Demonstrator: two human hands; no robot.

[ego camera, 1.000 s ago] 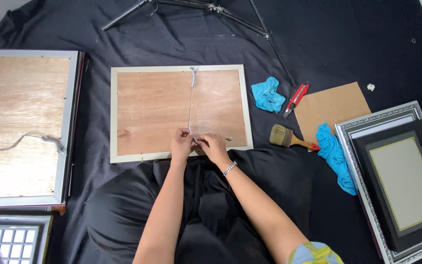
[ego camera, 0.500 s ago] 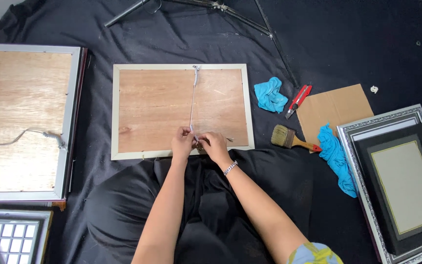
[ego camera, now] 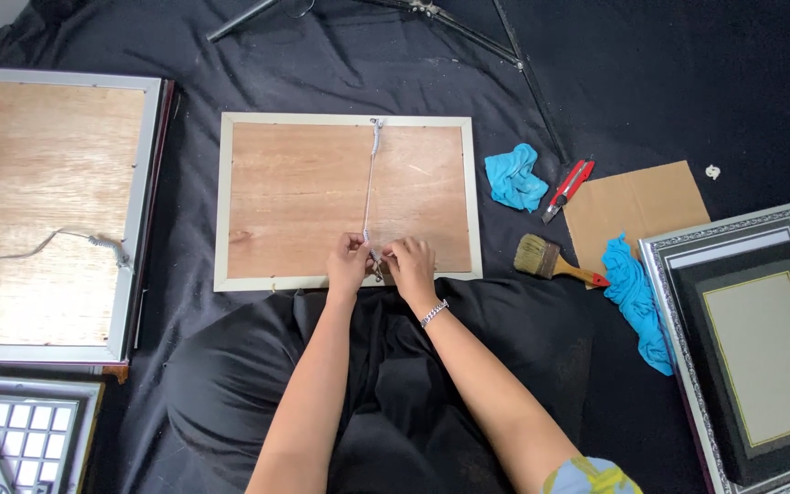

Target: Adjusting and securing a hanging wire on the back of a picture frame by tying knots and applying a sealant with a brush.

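Note:
A picture frame (ego camera: 223,201) lies face down on black cloth, its plywood back up. A thin white cord (ego camera: 369,183) runs across the back from the far edge to the near edge. My left hand (ego camera: 347,263) and my right hand (ego camera: 411,265) meet at the near edge of the frame. Both pinch the near end of the cord. A silver bracelet sits on my right wrist.
A larger face-down frame (ego camera: 48,210) with a loose cord lies at the left, a white grid panel (ego camera: 11,439) below it. To the right lie blue rags (ego camera: 516,176), a red utility knife (ego camera: 567,187), a paintbrush (ego camera: 550,261), a cardboard piece (ego camera: 637,206) and a silver-and-black frame (ego camera: 756,343). Tripod legs (ego camera: 468,37) cross the top.
Both hands stay at the near edge of the frame with only slight finger movement on the cord. The view has shifted a little.

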